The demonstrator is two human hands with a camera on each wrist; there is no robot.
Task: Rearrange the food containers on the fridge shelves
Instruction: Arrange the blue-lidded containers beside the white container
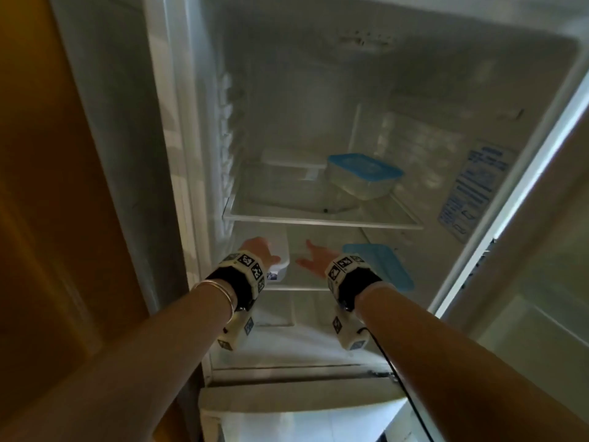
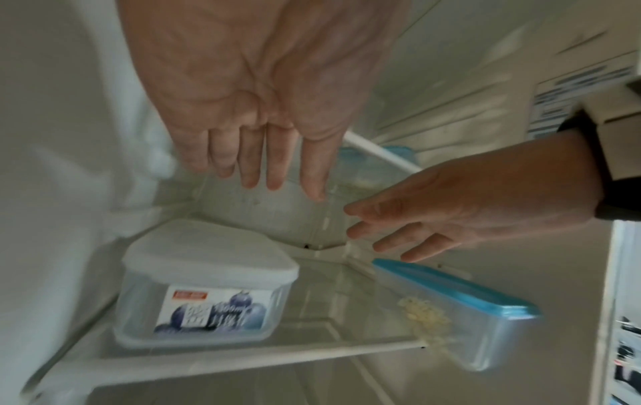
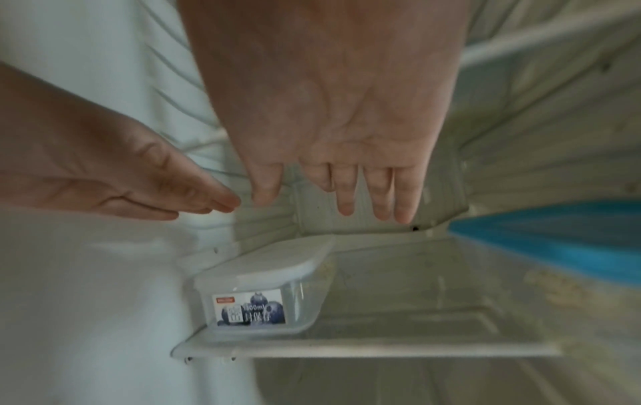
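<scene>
Both hands reach into the fridge over the lower shelf (image 2: 243, 356) with fingers straight and spread, holding nothing: the left hand (image 1: 259, 250) hovers above a white-lidded container (image 2: 204, 285) with a blueberry label, while the right hand (image 1: 315, 258) has a blue-lidded container (image 2: 461, 315) just to its right, its far end cut off by blur. Beyond the fingertips, on the upper shelf (image 1: 318, 220), stands another blue-lidded tub (image 1: 363, 175), contents unclear.

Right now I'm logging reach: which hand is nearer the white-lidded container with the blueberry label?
Left. The left hand hovers open just above the white-lidded container; the right hand hangs open mid-shelf, farther to its right.
</scene>
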